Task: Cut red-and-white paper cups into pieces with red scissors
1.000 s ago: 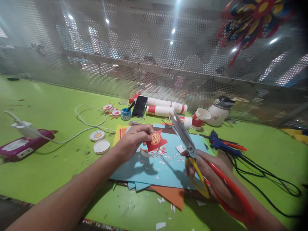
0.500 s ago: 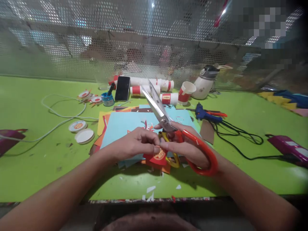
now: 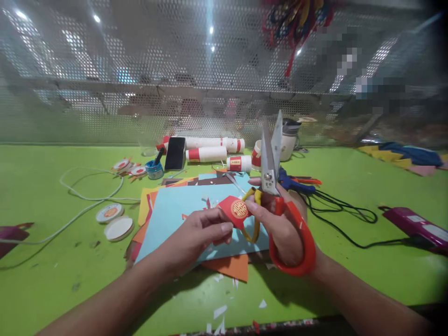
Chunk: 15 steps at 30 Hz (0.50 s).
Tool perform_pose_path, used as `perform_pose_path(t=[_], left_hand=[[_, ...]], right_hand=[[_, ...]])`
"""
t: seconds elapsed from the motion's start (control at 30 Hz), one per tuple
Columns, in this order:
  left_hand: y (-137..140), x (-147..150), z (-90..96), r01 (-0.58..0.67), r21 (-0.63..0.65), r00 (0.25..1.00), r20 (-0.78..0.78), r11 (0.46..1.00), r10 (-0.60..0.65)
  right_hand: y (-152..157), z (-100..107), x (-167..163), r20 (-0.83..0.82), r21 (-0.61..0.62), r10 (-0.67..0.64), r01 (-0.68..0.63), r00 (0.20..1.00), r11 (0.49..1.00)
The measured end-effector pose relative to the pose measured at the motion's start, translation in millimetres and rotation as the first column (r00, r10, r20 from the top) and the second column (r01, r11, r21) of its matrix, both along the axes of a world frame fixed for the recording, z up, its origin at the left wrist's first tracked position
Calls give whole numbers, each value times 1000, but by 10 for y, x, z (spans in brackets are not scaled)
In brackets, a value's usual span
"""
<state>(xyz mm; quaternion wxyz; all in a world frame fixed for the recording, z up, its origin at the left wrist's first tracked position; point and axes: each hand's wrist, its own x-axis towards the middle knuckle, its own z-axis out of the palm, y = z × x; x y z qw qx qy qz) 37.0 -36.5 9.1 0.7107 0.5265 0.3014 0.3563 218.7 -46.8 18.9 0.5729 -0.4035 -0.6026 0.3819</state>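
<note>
A small red paper piece (image 3: pixel 231 205) with a round gold pattern is held up between my two hands. My left hand (image 3: pixel 199 235) has its fingers curled at the paper's lower left edge. My right hand (image 3: pixel 280 228) carries large scissors with red handles (image 3: pixel 306 247), their steel blades (image 3: pixel 269 158) pointing up and slightly apart. My right thumb presses at the right side of the red paper. Smaller scissors with yellow handles (image 3: pixel 252 235) hang by the same hand, partly hidden behind the paper. Below lies a light blue sheet (image 3: pixel 168 210) with red scraps on it.
Behind the papers stand a black phone (image 3: pixel 175 154), a blue paint jar (image 3: pixel 154 169), white-and-red paper cups (image 3: pixel 206 154) and a kettle (image 3: pixel 289 142). A blue glue gun (image 3: pixel 297 183) with a black cord lies right. Two white discs (image 3: pixel 119 228) and a white cable (image 3: pixel 80 200) lie left.
The large scissors have swung from leaning left to nearly upright. The red paper has been raised and turned to show its pattern. My view has tilted up.
</note>
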Motion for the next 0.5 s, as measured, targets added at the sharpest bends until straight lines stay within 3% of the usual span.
perform_pose_path(t=[0.1, 0.27, 0.5], left_hand=[[-45, 11, 32, -33, 117, 995, -92, 993, 44], [-73, -3, 94, -53, 198, 988, -132, 979, 81], [-65, -15, 156, -42, 288, 968, -227, 957, 111]], right_hand=[[-41, -10, -37, -26, 0, -37, 37, 999, 999], [-117, 2, -100, -26, 66, -122, 124, 992, 990], [-115, -13, -107, -31, 44, -89, 91, 996, 995]])
